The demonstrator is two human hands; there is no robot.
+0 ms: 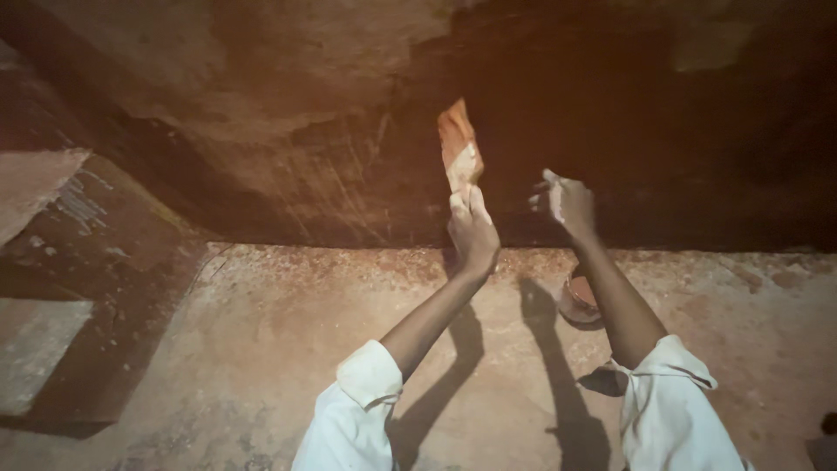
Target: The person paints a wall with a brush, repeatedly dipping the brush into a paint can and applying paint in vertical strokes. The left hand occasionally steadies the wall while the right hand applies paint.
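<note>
My left hand (472, 231) is raised and grips a flat, orange-brown tool (458, 146) with a pale smear near its lower end, held upright against the dark reddish wall (288, 148). My right hand (565, 202) is lifted beside it, to the right, fingers curled and coated in pale paste; I cannot tell whether it holds anything. Both forearms reach out of rolled white sleeves. Behind my right forearm a small round bowl (577, 298) sits on the floor, partly hidden by the arm.
The wall meets a dusty concrete floor (261, 349) along a straight edge. At the left stand a stepped block (35, 179) and a pale slab (35, 349). My arms cast dark shadows on the floor.
</note>
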